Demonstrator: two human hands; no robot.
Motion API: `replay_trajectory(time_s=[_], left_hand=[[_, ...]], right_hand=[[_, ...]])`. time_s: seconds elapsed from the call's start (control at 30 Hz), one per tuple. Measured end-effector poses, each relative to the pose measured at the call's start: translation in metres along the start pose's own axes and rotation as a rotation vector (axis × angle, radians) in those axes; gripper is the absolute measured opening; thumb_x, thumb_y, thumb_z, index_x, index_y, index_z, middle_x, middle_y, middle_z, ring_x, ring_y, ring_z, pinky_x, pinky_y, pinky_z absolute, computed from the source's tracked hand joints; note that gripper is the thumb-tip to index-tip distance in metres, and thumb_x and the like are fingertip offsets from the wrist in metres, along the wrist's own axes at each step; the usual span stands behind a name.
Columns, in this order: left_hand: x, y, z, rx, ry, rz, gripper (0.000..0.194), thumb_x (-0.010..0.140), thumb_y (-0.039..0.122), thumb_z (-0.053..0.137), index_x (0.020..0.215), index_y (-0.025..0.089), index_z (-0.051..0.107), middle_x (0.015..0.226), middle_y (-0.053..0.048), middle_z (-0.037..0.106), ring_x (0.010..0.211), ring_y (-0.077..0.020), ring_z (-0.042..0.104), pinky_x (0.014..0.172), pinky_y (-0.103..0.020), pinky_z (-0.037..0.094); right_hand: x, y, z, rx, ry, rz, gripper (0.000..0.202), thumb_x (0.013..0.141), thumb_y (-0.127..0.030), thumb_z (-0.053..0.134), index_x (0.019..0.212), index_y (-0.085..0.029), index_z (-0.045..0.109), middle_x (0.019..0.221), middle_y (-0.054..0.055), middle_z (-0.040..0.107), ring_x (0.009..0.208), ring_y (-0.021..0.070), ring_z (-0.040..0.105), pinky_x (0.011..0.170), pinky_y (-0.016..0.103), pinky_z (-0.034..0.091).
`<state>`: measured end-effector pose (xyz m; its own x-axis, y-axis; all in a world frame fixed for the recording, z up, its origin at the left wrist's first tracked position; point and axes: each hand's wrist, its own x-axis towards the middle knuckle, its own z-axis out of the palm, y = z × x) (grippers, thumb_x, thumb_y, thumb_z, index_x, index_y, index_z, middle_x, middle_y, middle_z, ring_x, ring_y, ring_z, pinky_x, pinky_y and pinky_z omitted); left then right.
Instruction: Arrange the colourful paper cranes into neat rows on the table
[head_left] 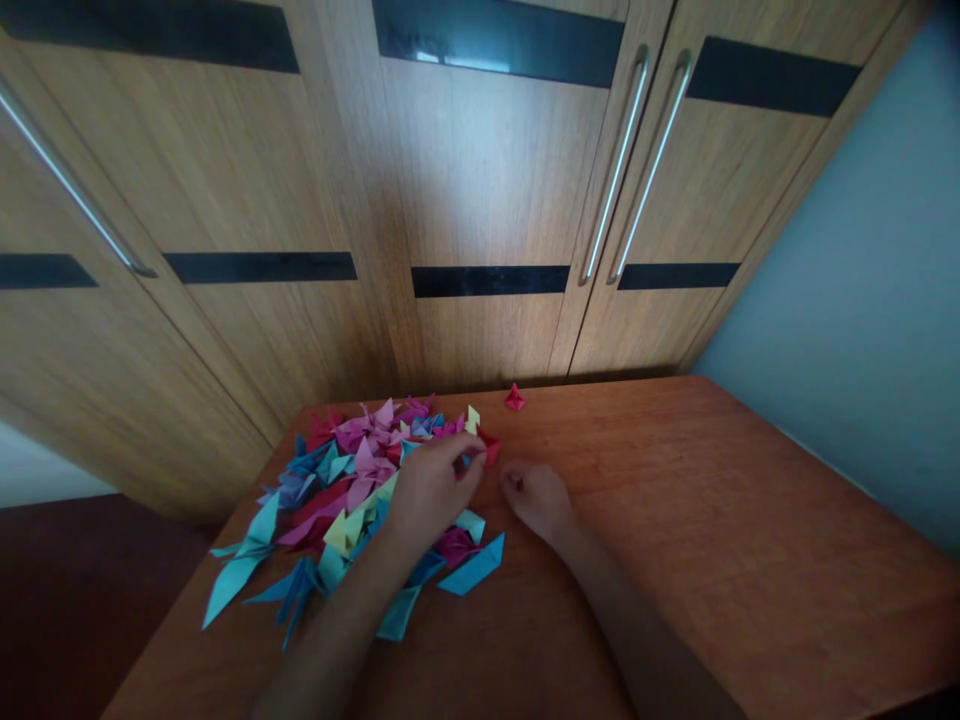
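Working reference: the heap of multicoloured folded-paper shapes, spread on the reddish-brown wooden table. At its right edge sits a red folded-paper piece, and the left hand has its fingertips up against it. From that grip the piece lies just ahead and slightly right, at the tips rather than in the palm. Left fingers are bent, thumb and forefinger near each other; whether they pinch the paper or only touch it, I can't tell. Its long axis is too blurred to call. My right hand rests just off the heap's right side, fingers curled, pointing in at the same piece from the near right, a small gap between. I can't tell if anything is inside that curl. Left is the nearer hand. A small, peaked red paper piece stands apart, off the heap's far right corner. A bright-blue paper strip lies at the heap's near right edge, slanting away to the right. Behind the heap, wood-grain cabinet doors.
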<state>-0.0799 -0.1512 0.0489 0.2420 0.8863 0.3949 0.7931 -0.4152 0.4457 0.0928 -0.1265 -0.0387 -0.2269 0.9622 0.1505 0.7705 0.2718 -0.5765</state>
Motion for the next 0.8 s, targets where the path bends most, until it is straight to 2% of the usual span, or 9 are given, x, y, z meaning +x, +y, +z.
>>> replay_trajectory(time_s=[0.1,0.2,0.37,0.5,0.6,0.8], left_hand=[[0.04,0.007,0.016,0.061,-0.056,0.067,0.015,0.086,0.022,0.052,0.088,0.022,0.067,0.083,0.0,0.071,0.075,-0.0144,0.064,0.066,-0.022,0.044],[0.077,0.015,0.043,0.092,-0.1,0.103,0.017,0.085,0.025,0.053,0.086,0.023,0.069,0.086,-0.002,0.071,0.08,-0.0164,0.064,0.069,-0.024,0.044],[0.12,0.022,0.087,0.163,-0.174,0.124,0.021,0.088,0.026,0.051,0.084,0.023,0.071,0.093,-0.005,0.069,0.087,-0.0189,0.063,0.072,-0.028,0.046],[0.139,0.018,0.11,0.216,-0.239,0.1,0.019,0.091,0.029,0.051,0.101,0.02,0.065,0.105,-0.006,0.064,0.093,-0.019,0.061,0.08,-0.035,0.05],[0.147,0.013,0.12,0.249,-0.277,0.087,0.029,0.09,0.032,0.054,0.115,0.017,0.056,0.117,-0.009,0.058,0.097,-0.0199,0.06,0.083,-0.041,0.052],[0.154,0.009,0.128,0.291,-0.319,0.075,0.03,0.09,0.031,0.054,0.117,0.017,0.055,0.119,-0.009,0.057,0.099,-0.0206,0.06,0.083,-0.041,0.052]], right_hand=[[-0.001,-0.003,0.001,-0.075,0.001,-0.015,0.017,0.082,-0.019,0.051,0.08,-0.022,0.067,0.078,0.0,0.068,0.075,0.0142,0.06,0.064,0.022,0.034],[-0.001,-0.005,0.0,-0.097,-0.013,-0.009,0.019,0.084,-0.021,0.049,0.08,-0.023,0.067,0.078,0.0,0.068,0.073,0.0134,0.06,0.061,0.022,0.032],[0.001,-0.002,-0.001,-0.105,0.001,0.007,0.019,0.084,-0.023,0.048,0.082,-0.025,0.067,0.078,-0.001,0.069,0.074,0.014,0.06,0.06,0.022,0.031],[0.002,0.0,0.001,-0.068,0.017,0.008,0.02,0.085,-0.023,0.048,0.085,-0.026,0.068,0.079,-0.001,0.069,0.074,0.0139,0.061,0.06,0.022,0.032],[0.003,0.001,0.002,-0.05,0.038,0.007,0.022,0.085,-0.022,0.047,0.089,-0.027,0.068,0.081,-0.002,0.07,0.075,0.0139,0.061,0.062,0.022,0.034],[0.003,0.0,0.002,-0.074,0.037,0.024,0.021,0.085,-0.023,0.048,0.091,-0.026,0.068,0.08,-0.002,0.069,0.074,0.0144,0.062,0.061,0.023,0.034]])
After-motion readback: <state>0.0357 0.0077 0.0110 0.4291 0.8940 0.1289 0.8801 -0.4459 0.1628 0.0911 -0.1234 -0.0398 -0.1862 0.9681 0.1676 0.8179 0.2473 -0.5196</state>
